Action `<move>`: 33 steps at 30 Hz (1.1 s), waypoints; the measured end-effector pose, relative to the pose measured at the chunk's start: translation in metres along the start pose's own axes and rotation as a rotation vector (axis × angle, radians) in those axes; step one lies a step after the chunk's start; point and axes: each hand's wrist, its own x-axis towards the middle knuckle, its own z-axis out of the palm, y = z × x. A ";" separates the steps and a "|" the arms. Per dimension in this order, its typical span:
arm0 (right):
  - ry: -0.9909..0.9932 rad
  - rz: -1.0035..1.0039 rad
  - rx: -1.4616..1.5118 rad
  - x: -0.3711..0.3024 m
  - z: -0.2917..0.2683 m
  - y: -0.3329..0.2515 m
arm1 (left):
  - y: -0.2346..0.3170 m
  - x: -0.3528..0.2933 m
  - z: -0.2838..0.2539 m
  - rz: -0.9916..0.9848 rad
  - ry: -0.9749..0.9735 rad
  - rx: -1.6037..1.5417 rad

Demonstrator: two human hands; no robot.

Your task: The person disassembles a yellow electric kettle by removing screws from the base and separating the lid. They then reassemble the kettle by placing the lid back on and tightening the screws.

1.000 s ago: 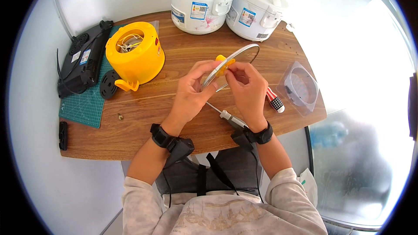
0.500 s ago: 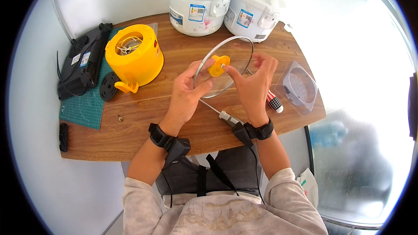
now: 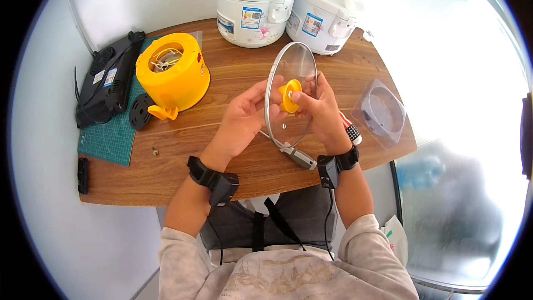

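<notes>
Turning glass lid (image 3: 288, 69): held up over the wooden table (image 3: 144, 180), it shows a narrower oval than half a second ago.
Change in hold: the right fingers, spread then, have drawn in, so the hub now seems better braced between both hands.
Lid's long axis: nearly upright in view, its faces pointing left and right.
Yellow knob (image 3: 291, 88): at the lid's centre, flared side facing right.
Left hand (image 3: 240, 116): at the lid's left, thumb and fingertips clamped about the knob.
Right hand (image 3: 328, 116): at the lid's right, thumb on the knob's centre; whether other fingertips grip too, I cannot tell.
Screwdriver (image 3: 301, 159): just below the lid.
Yellow appliance base (image 3: 183, 80): well left of the lid.
White rice cookers (image 3: 256, 0): beyond the lid.
</notes>
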 end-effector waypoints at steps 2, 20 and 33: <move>-0.021 -0.017 0.017 0.000 0.001 0.006 | -0.002 0.000 0.003 0.009 0.064 0.154; -0.172 0.098 0.409 -0.009 0.018 0.008 | -0.006 0.002 -0.013 0.024 0.040 -0.035; -0.199 0.092 0.323 0.000 0.009 0.020 | -0.008 0.002 -0.012 0.018 0.005 -0.048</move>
